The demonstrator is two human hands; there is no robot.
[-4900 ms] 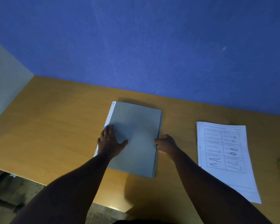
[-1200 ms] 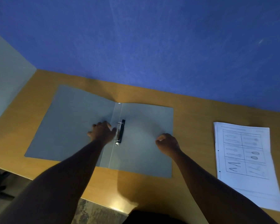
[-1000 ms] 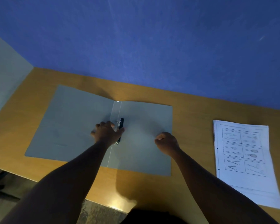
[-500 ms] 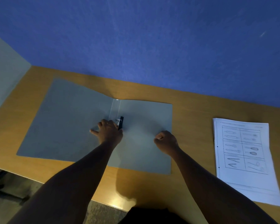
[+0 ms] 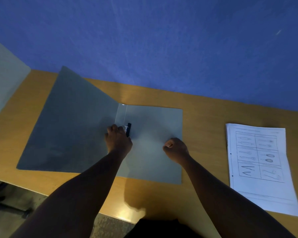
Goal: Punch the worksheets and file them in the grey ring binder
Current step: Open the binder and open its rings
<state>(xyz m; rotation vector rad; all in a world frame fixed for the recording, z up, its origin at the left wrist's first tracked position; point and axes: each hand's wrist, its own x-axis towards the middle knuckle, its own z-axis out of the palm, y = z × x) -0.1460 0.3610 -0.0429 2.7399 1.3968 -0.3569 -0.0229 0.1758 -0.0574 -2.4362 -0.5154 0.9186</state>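
The thin, matte grey ring binder was spread open on the smooth wooden table. The left hand was curled over its black-and-metal ring clip. The right hand was fisted, empty, on the binder's right edge. Flat printed worksheets were stacked well apart, rightward.

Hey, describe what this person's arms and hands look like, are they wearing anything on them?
Both forearms are bare right up to the bottom edge of the picture, with no sleeves showing. The left hand and the right hand are bare too: no gloves, and no watch, bracelet or ring that can be made out. The light is dim, so small details could be missed.
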